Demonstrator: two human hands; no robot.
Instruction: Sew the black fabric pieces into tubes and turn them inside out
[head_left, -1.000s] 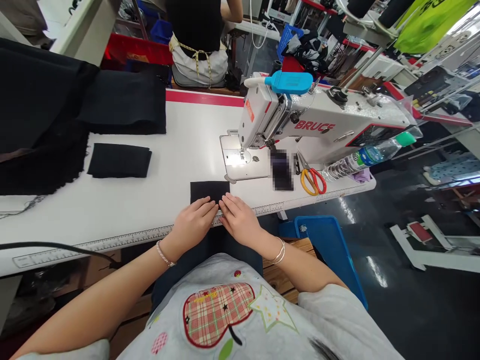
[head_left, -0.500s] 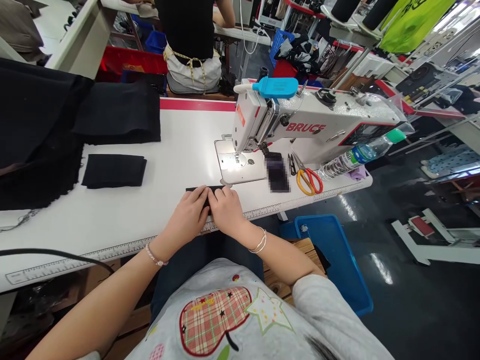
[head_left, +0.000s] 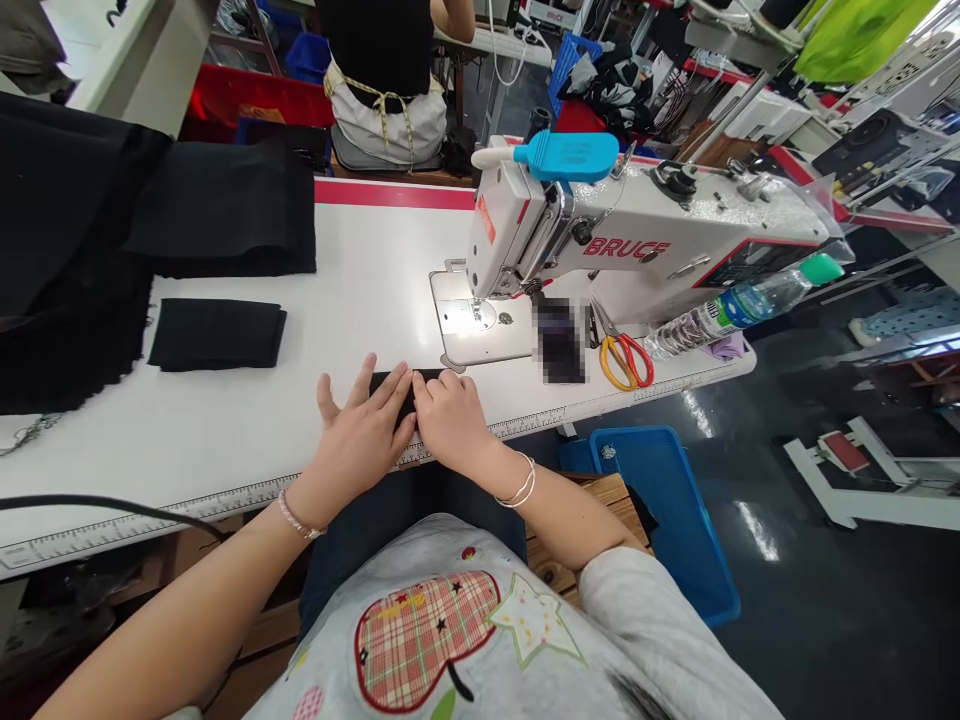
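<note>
A small black fabric piece (head_left: 406,400) lies at the table's front edge, mostly covered by both hands. My left hand (head_left: 364,420) rests on its left part with the fingers spread. My right hand (head_left: 452,415) is closed, its curled fingers pressed on the right part of the fabric, close beside the left fingertips. Just beyond is the metal plate (head_left: 491,335) of the white sewing machine (head_left: 600,235). A folded black fabric piece (head_left: 217,334) sits to the left, in front of larger black cloth (head_left: 225,210).
Right of the machine plate are scissors with orange and red handles (head_left: 626,362) and a plastic bottle (head_left: 739,305) lying on its side. A ruler strip (head_left: 247,495) runs along the front edge. A blue bin (head_left: 675,520) stands below right. Beyond the table sits a person (head_left: 382,90).
My left hand has spread its fingers, with the thumb side still by the fabric and the outer fingers lifted out to the left. The camera view has shifted slightly. My right hand stays on the fabric.
</note>
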